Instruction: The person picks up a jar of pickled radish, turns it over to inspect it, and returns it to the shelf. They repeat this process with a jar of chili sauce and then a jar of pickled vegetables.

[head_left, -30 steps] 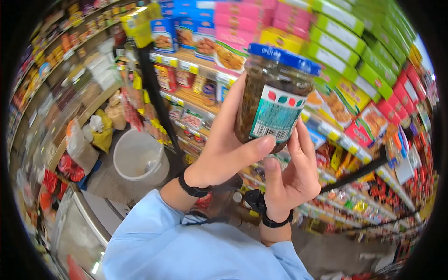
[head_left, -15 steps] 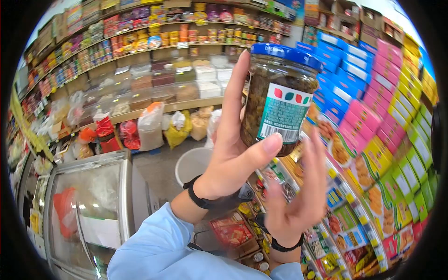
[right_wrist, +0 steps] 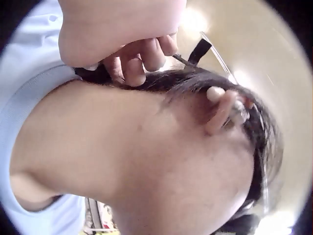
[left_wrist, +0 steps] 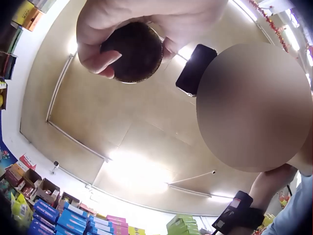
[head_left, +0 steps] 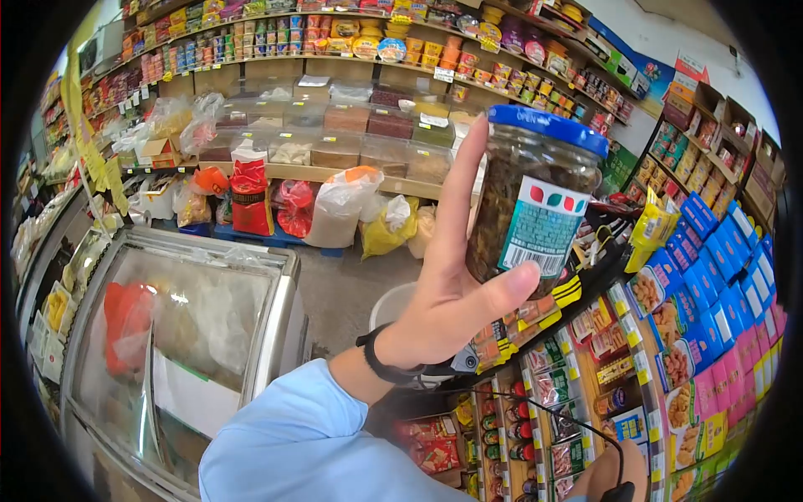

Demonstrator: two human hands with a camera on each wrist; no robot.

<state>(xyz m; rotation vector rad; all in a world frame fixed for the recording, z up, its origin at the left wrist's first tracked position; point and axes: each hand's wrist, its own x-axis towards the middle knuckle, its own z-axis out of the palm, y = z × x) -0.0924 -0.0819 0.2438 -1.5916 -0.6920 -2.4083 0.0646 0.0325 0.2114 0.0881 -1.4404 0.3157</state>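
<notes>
A glass jar with a blue lid, dark contents and a teal label is raised in my left hand. In the head view the thumb lies across the label's lower edge and the index finger runs up the side. From below, the left wrist view shows the jar's dark round base with fingers curled round it. My right hand is up at the nape, fingers curled at the dark hair; I cannot tell whether they grip it. Only the right forearm shows low in the head view.
A glass-topped chest freezer stands at the left. Bulk bins and sacks line the back. A white bucket is partly behind the left hand. At the right, shelves hold packets and stacked blue boxes. A thin cord crosses before them.
The right hand has left its place beside the jar and risen to the hair. The left hand keeps its hold on the jar. The head view has swung left toward the bins and freezer.
</notes>
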